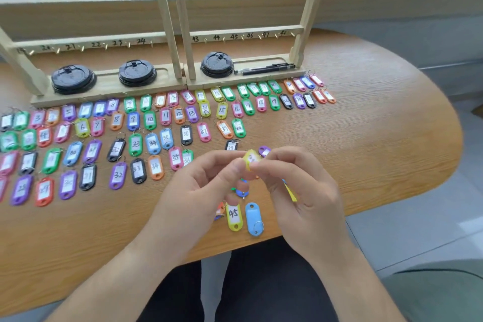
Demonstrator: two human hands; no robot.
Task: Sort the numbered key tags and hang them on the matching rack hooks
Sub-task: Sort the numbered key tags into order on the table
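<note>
Both hands meet above the table's near edge on a small yellow key tag point(250, 159). My left hand point(201, 188) pinches it from the left, and my right hand point(300, 185) pinches it from the right; its number is too blurred to read. Below the hands lie a yellow tag marked 45 point(234, 217) and a light blue tag point(253, 218) lying blank side up. Several coloured numbered tags point(136, 144) lie in rows across the table's left and middle. Two wooden racks point(177, 34) with numbered hooks stand at the back.
Three black round lids point(73, 78) and black pens point(264, 69) rest on the rack bases. The wooden table point(366, 125) curves away on the right, with grey floor beyond. A few more tags lie partly hidden under my hands.
</note>
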